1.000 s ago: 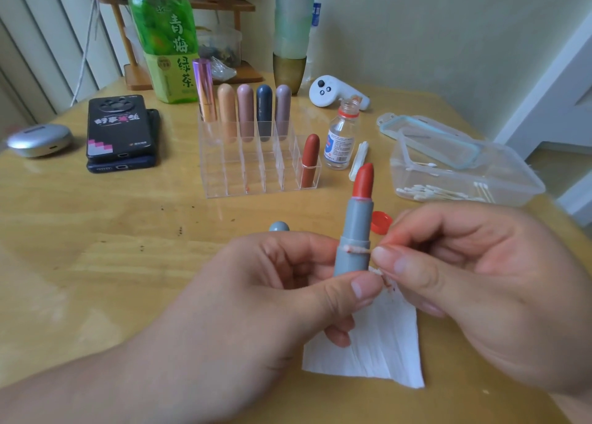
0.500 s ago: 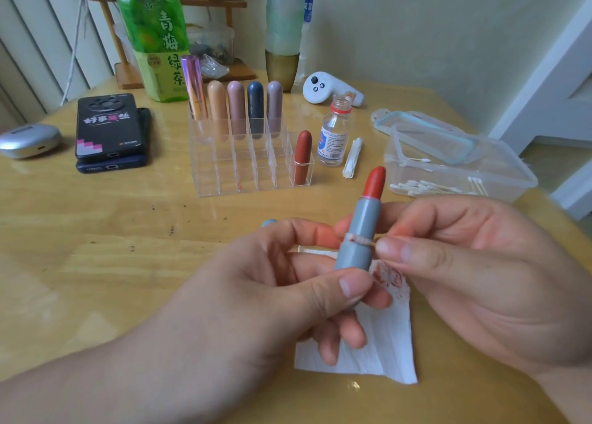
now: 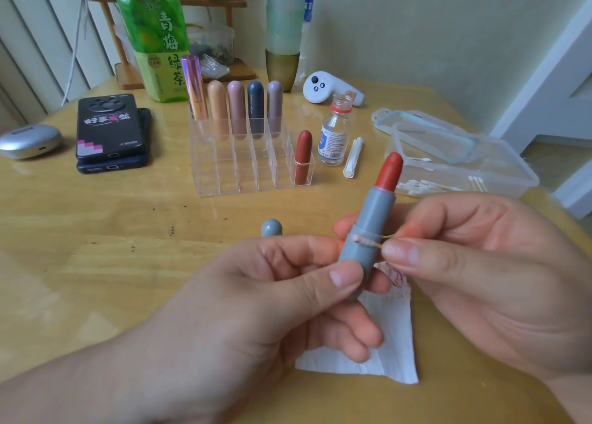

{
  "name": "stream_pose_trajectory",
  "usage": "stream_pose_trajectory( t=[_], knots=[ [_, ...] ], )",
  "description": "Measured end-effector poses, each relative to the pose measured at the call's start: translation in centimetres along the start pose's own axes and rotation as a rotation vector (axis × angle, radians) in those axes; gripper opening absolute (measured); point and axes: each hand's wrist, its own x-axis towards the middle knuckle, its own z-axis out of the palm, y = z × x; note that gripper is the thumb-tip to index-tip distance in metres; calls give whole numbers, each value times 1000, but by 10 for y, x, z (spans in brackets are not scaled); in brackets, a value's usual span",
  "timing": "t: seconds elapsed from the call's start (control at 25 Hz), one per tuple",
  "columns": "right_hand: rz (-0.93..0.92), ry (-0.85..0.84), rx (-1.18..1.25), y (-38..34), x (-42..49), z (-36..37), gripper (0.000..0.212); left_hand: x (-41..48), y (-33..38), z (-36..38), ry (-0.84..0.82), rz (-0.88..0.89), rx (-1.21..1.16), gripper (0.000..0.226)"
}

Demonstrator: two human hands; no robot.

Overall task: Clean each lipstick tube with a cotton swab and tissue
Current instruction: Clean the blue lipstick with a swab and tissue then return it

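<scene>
My left hand (image 3: 256, 298) grips the base of an uncapped grey lipstick tube (image 3: 368, 228), its red stick tilted up to the right. My right hand (image 3: 490, 270) pinches a cotton swab (image 3: 366, 240), whose pink-stained tip lies across the tube's middle seam. A white tissue (image 3: 390, 343) with red smears lies on the table under both hands. The tube's grey cap (image 3: 271, 227) stands on the table just behind my left fingers.
A clear acrylic organizer (image 3: 250, 167) holds several capped lipsticks. Right of it stand a small open bottle (image 3: 334, 135) and a wrapped swab bundle (image 3: 352, 157). A plastic box (image 3: 464, 167) of swabs sits far right. Two phones (image 3: 109, 132), a green tea bottle (image 3: 153, 36) and a white controller (image 3: 326, 88) lie behind.
The lipstick has tilted further to the right and risen slightly. The swab tip has stayed on the tube's seam while both hands shifted a little.
</scene>
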Motion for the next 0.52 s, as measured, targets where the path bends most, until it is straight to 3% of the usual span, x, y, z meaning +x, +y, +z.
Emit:
stream_pose_trajectory(
  t=[0.08,0.24,0.4,0.52],
  knots=[
    [-1,-2,-2,0,0,0,17,1,-1,2,0,1,7,20],
    [24,-2,14,3,-1,0,16,0,-3,2,168,27,134,29],
    [29,-6,58,1,0,1,9,0,-2,4,64,53,33,15],
    [24,-7,61,1,0,-1,6,-1,-2,6,64,43,36,18]
  ],
)
